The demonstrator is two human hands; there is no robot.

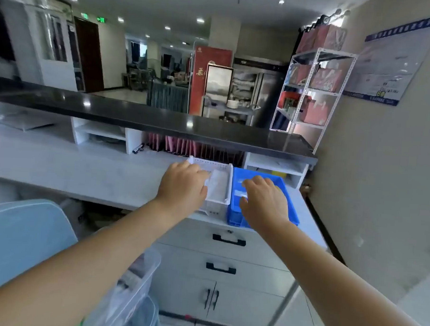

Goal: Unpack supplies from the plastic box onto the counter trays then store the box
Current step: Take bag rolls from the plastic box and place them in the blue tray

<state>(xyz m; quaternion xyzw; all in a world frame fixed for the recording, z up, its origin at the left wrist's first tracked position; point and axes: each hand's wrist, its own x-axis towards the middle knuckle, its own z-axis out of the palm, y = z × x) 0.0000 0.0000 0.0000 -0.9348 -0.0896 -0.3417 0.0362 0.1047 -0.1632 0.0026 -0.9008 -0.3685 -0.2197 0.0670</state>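
now the left hand (183,183) hovers, fingers relaxed, over the white tray (230,182) and the right hand (264,200) spreads over the blue tray (236,216), probably settling supplies (219,186) (view blurred); the plastic box (139,282) sits below the tabletop (97,175).

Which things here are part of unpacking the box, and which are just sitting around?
In the job: clear plastic box, white tray, blue tray, left hand, right hand.
Just lying about: metal shelf of red boxes, wall poster, pink folders, blue chair.
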